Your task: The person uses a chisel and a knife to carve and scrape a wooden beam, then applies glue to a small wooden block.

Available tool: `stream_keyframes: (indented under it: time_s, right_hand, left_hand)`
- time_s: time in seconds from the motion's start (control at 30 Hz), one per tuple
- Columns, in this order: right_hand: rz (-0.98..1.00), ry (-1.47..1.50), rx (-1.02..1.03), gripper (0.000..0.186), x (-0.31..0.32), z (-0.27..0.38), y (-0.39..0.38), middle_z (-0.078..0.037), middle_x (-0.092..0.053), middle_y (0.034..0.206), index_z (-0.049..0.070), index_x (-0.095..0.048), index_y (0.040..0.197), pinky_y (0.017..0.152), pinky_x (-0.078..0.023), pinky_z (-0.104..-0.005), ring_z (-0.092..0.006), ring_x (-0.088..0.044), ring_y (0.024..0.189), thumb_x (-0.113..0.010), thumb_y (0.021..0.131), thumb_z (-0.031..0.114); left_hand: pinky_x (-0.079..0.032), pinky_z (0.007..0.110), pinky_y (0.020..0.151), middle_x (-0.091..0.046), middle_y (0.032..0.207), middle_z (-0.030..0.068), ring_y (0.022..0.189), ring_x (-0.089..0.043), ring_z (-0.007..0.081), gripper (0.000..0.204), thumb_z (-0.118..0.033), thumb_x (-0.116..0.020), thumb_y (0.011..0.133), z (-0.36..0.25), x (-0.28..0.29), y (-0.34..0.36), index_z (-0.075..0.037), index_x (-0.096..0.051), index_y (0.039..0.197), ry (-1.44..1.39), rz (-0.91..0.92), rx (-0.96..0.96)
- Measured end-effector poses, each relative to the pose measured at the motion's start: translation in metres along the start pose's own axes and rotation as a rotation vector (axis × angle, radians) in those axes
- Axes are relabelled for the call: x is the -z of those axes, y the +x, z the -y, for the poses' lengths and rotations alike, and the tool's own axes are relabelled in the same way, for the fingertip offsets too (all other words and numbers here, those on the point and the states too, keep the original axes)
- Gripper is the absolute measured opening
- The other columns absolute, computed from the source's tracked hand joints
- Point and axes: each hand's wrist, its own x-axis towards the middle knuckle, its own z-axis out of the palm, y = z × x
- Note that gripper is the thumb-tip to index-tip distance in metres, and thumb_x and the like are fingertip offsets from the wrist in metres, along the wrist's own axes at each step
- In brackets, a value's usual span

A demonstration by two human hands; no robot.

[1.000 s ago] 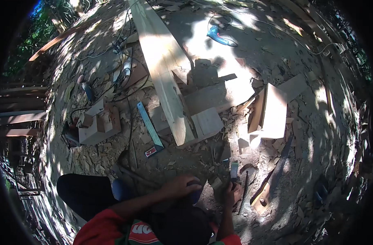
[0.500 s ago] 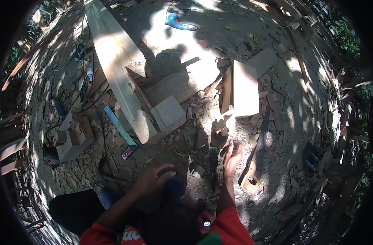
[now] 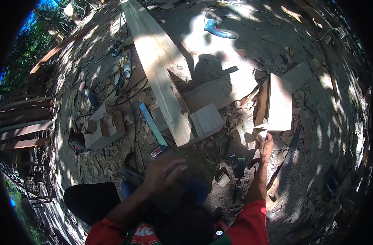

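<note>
My right hand (image 3: 266,147) reaches forward to the near end of a pale wooden block (image 3: 281,102) at the right. Its fingers are drawn together there around something small and whitish; whether this is a loose piece or the block's lit corner, I cannot tell. My left hand (image 3: 165,174) hovers above my knee, holding nothing, with fingers loosely bent and thumb apart. Close in front of it lies a try square (image 3: 153,124) with a light blue blade and dark stock. A handsaw (image 3: 273,191) with a wooden handle rests beside my right forearm. A narrow greenish-topped tool (image 3: 240,166) lies between my hands.
A long pale plank (image 3: 153,61) runs away from me, beside a squared wood block (image 3: 207,119). At the left sits a notched wooden piece (image 3: 105,128). A blue corded power tool (image 3: 217,29) lies at the far side. Wood chips and leaves litter the ground.
My right hand has moved forward to the pale block's near end, its fingers closing there. My left hand stays near my knee. The whole view has shifted, placing things further right.
</note>
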Motion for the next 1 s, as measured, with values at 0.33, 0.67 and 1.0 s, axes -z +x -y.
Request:
stream_keyframes:
  time_s: [0.33, 0.67, 1.0]
  right_hand:
    - [-0.071, 0.507, -0.159, 0.022, 0.014, 0.147, -0.08, -0.008, -0.06, 0.096, 0.001, -0.055, 0.104, 0.078, -0.049, -0.0296, -0.016, -0.059, 0.088, -0.069, 0.09, 0.009]
    - [0.425, 0.779, -0.121, 0.036, 0.018, 0.269, -0.109, -0.005, -0.064, 0.098, -0.001, -0.056, 0.12, 0.066, -0.047, -0.0218, -0.0102, -0.061, 0.083, -0.067, 0.089, 0.012]
    - [0.464, 0.975, -0.183, 0.036, 0.009, 0.282, -0.122, -0.01, -0.067, 0.089, 0.001, -0.056, 0.112, 0.056, -0.048, -0.0215, -0.0104, -0.061, 0.065, -0.068, 0.087, 0.023]
  left_hand:
    - [-0.031, 0.052, 0.111, -0.048, 0.14, 0.0169, 0.136, -0.04, 0.0365, 0.062, -0.028, -0.081, 0.077, -0.021, 0.017, 0.079, -0.003, -0.057, 0.128, 0.323, -0.253, -0.147]
    - [-0.021, 0.059, 0.116, -0.045, 0.145, 0.0141, 0.143, -0.032, 0.0338, 0.07, -0.036, -0.081, 0.077, -0.015, 0.014, 0.094, -0.005, -0.054, 0.133, 0.335, -0.156, -0.035]
    - [-0.018, 0.059, 0.117, -0.051, 0.141, 0.0085, 0.145, -0.028, 0.0299, 0.069, -0.045, -0.078, 0.077, -0.011, 0.025, 0.106, -0.001, -0.057, 0.126, 0.453, -0.028, -0.125]
